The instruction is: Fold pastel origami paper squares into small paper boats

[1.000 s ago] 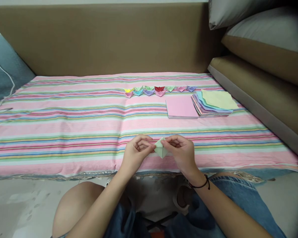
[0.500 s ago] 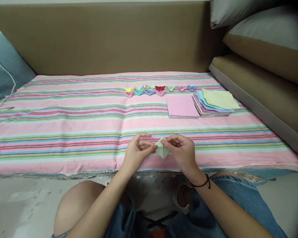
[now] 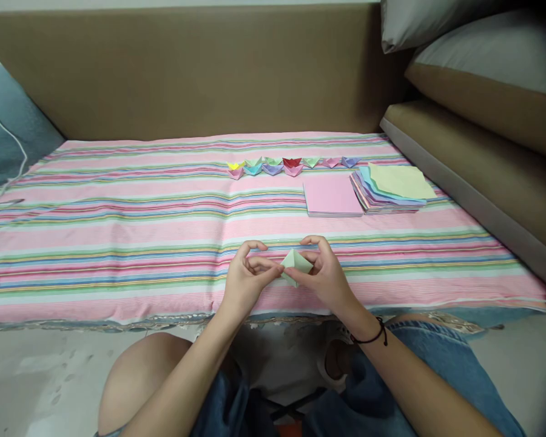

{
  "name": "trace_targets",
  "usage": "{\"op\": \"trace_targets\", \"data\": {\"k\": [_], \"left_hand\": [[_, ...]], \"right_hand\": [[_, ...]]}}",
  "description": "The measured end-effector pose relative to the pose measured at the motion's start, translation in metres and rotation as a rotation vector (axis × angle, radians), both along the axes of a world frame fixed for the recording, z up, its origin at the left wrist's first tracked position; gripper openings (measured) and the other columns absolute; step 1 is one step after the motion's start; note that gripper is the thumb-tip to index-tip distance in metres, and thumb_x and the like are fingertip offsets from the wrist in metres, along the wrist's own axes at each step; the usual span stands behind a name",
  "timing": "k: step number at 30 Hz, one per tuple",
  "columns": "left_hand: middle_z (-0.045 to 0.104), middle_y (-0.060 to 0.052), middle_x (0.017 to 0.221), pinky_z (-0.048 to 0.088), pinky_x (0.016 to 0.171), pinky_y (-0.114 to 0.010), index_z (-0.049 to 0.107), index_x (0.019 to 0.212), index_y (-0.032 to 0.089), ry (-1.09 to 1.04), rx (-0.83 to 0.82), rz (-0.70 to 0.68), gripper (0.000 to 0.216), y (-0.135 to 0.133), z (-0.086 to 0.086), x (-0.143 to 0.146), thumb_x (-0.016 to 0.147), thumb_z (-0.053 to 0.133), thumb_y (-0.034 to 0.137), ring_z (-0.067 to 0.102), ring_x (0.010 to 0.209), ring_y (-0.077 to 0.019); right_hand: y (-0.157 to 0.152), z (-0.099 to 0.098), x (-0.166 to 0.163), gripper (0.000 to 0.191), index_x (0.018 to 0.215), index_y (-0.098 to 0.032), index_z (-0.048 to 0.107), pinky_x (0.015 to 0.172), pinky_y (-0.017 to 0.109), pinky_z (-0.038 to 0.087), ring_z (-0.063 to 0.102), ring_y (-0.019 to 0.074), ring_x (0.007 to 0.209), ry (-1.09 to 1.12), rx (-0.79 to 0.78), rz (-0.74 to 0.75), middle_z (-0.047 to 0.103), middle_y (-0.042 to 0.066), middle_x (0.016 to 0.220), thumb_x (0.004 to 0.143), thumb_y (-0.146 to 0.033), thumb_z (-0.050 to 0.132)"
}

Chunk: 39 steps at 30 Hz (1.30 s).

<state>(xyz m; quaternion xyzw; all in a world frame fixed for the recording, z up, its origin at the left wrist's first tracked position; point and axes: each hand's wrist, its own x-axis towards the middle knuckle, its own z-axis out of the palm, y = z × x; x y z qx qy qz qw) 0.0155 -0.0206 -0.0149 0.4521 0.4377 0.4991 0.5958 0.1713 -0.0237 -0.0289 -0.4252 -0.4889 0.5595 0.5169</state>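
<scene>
A small folded piece of pale green paper (image 3: 295, 263) is held between both hands just above the near part of the striped cloth (image 3: 118, 230). My left hand (image 3: 247, 274) pinches its left corner with thumb and fingers. My right hand (image 3: 326, 273) grips its right side, fingers curled over the top. A black band circles my right wrist.
A row of several small folded paper boats (image 3: 292, 165) in mixed colours lies further back. Beside it sit a pink paper stack (image 3: 332, 196) and a fanned stack of coloured sheets (image 3: 394, 187). Brown cushions (image 3: 473, 152) rise at the right, a brown backrest behind.
Both hands have shifted slightly away from me and turned the green paper, so a flatter face now shows. The right fingers have arched higher over it.
</scene>
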Motion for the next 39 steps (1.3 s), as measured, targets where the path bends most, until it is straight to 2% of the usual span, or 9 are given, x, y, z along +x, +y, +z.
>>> {"op": "trace_targets", "data": {"k": [7, 12, 23, 27, 31, 39], "left_hand": [[0.071, 0.001, 0.064, 0.049, 0.060, -0.021, 0.041, 0.089, 0.021, 0.019, 0.022, -0.013, 0.042, -0.0007, 0.0027, 0.0011, 0.065, 0.076, 0.020, 0.064, 0.056, -0.0121], [0.071, 0.002, 0.064, 0.050, 0.063, -0.023, 0.039, 0.087, 0.021, -0.008, 0.003, -0.036, 0.044, -0.0010, 0.0052, 0.0021, 0.065, 0.076, 0.021, 0.065, 0.059, -0.0127], [0.067, 0.005, 0.059, 0.047, 0.056, -0.022, 0.027, 0.085, 0.024, 0.017, 0.006, 0.043, 0.052, -0.0017, 0.0035, 0.0056, 0.063, 0.075, 0.019, 0.061, 0.050, -0.0116], [0.065, 0.007, 0.060, 0.044, 0.054, -0.019, 0.030, 0.094, 0.024, 0.036, 0.020, 0.000, 0.055, -0.0019, 0.0016, 0.0055, 0.063, 0.075, 0.019, 0.058, 0.049, -0.0090], [0.062, 0.008, 0.063, 0.044, 0.054, -0.017, 0.032, 0.109, 0.024, 0.088, 0.037, -0.010, 0.066, -0.0024, -0.0011, 0.0057, 0.060, 0.077, 0.018, 0.056, 0.050, -0.0078], [0.064, 0.007, 0.063, 0.046, 0.056, -0.020, 0.036, 0.104, 0.024, 0.015, -0.038, 0.015, 0.061, -0.0002, 0.0008, 0.0032, 0.059, 0.078, 0.022, 0.060, 0.053, -0.0104]], "right_hand": [[0.0016, 0.0022, 0.0032, 0.053, 0.100, -0.026, 0.033, 0.046, 0.021, 0.041, 0.052, 0.0110, 0.044, -0.022, 0.010, -0.011, 0.061, -0.009, 0.056, 0.066, -0.027, 0.073], [0.0040, 0.0042, 0.0056, 0.056, 0.101, -0.026, 0.032, 0.043, 0.020, 0.040, 0.052, 0.0113, 0.041, -0.047, -0.004, -0.018, 0.058, -0.012, 0.051, 0.065, -0.029, 0.074], [0.0046, 0.0044, 0.0056, 0.055, 0.097, -0.027, 0.027, 0.045, 0.021, 0.043, 0.055, 0.0107, 0.043, 0.058, -0.041, 0.041, 0.069, -0.005, 0.064, 0.065, -0.023, 0.071], [0.0041, 0.0023, 0.0060, 0.053, 0.096, -0.026, 0.028, 0.045, 0.020, 0.043, 0.056, 0.0115, 0.043, 0.021, -0.042, 0.025, 0.066, -0.008, 0.058, 0.064, -0.025, 0.071], [0.0030, -0.0008, 0.0060, 0.052, 0.096, -0.026, 0.030, 0.045, 0.020, 0.042, 0.055, 0.0106, 0.043, -0.041, -0.024, 0.006, 0.065, -0.009, 0.057, 0.065, -0.025, 0.070], [0.0025, 0.0080, 0.0093, 0.058, 0.102, -0.025, 0.033, 0.057, 0.029, 0.053, 0.066, 0.0184, 0.060, -0.089, -0.030, -0.015, 0.071, 0.001, 0.071, 0.062, -0.033, 0.076]]}}
